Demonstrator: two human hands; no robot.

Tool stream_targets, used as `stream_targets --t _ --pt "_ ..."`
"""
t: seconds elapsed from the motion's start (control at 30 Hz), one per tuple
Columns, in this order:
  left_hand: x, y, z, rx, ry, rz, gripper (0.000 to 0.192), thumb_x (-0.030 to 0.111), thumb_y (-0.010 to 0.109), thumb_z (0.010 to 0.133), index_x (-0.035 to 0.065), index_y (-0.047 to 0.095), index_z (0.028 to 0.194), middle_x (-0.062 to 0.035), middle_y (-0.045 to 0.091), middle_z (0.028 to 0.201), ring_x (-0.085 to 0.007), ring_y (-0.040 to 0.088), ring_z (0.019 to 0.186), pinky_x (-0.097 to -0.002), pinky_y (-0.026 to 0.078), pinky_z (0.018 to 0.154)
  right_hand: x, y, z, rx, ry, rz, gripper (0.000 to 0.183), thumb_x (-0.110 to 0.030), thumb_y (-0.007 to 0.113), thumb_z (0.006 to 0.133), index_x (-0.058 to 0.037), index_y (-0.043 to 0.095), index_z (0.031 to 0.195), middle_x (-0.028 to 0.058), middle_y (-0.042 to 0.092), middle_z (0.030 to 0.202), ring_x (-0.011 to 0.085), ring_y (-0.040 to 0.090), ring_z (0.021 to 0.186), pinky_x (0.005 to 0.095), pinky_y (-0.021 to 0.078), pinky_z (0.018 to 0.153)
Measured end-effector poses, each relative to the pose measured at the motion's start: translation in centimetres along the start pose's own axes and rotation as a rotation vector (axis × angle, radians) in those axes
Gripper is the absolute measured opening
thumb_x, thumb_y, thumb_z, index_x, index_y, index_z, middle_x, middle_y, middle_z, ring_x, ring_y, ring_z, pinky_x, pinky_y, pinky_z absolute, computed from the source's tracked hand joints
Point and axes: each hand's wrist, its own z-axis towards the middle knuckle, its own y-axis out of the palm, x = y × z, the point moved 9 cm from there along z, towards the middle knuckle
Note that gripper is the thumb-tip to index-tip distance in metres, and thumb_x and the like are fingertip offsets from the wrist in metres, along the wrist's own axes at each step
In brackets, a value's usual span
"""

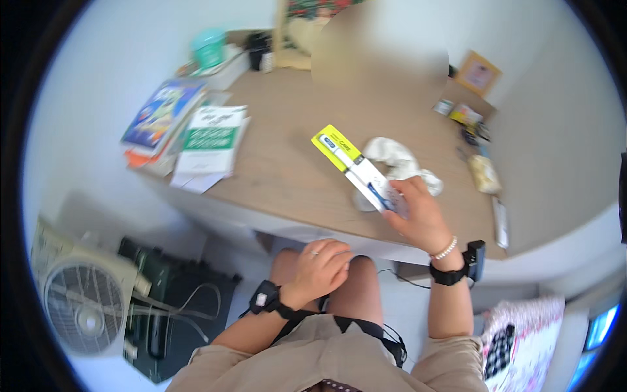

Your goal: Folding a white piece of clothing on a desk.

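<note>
My right hand (418,213) grips the lower end of a narrow blister-style package (353,166), yellow-green at its top and white and blue below. The pack slants over the wooden desk, with a long white item in it. Beyond and partly behind the pack lies a crumpled white cloth item (393,153), its exact kind unclear. My left hand (322,264) is at the desk's front edge above my lap, its fingers loosely curled; its palm side is hidden, and nothing shows in it.
Books (164,115) and a green-and-white booklet (210,142) lie on the desk's left. A teal container (209,47) stands at the back left. A wooden photo frame (477,73), small packets and a white-handled item (500,223) line the right side. A box fan (83,306) stands lower left.
</note>
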Motion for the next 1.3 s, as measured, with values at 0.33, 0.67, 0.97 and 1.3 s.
stream_targets --t 0.33,0.67,0.97,1.3 --pt "3.9 4.8 10.2 0.09 0.227 -0.004 0.026 0.015 0.074 0.084 0.0116 0.073 0.11 -0.0042 0.067 0.122 -0.0249 0.062 0.12 -0.049 0.041 0.112 15.8 -13.2 -6.0 0.224 0.517 -0.331 0.051 -0.02 0.08 0.089 0.0033 0.068 0.132 0.022 0.064 0.122 0.0383 0.065 0.112 0.0419 0.0539 0.099" --pt "2.8 6.3 10.5 0.052 0.201 0.001 0.023 0.017 0.074 0.086 0.0115 0.072 0.108 -0.0045 0.066 0.121 -0.0251 0.063 0.116 -0.0488 0.043 0.11 17.3 -8.1 -7.4 0.194 0.496 -0.244 0.044 -0.017 0.077 0.091 0.0024 0.069 0.129 0.0228 0.065 0.123 0.0401 0.069 0.107 0.0462 0.0561 0.096" --pt "-2.6 5.3 -0.7 -0.061 -0.195 -0.359 0.015 0.011 0.073 0.09 0.0077 0.07 0.105 -0.0089 0.069 0.113 -0.028 0.067 0.102 -0.038 0.053 0.092 9.3 -3.9 -6.1 0.219 0.264 0.136 0.045 -0.008 0.076 0.09 0.0033 0.067 0.133 0.018 0.064 0.119 0.0352 0.065 0.109 0.0408 0.0528 0.098" --pt "-11.4 16.1 -13.4 0.28 -1.467 -1.367 0.044 0.012 0.064 0.102 0.0087 0.048 0.143 -0.0104 0.06 0.144 -0.0223 0.058 0.132 -0.0406 0.041 0.116 5.2 0.3 -4.4 0.215 0.185 0.04 0.044 -0.009 0.076 0.092 0.0009 0.068 0.134 0.0165 0.064 0.122 0.0346 0.065 0.111 0.0414 0.0528 0.099"
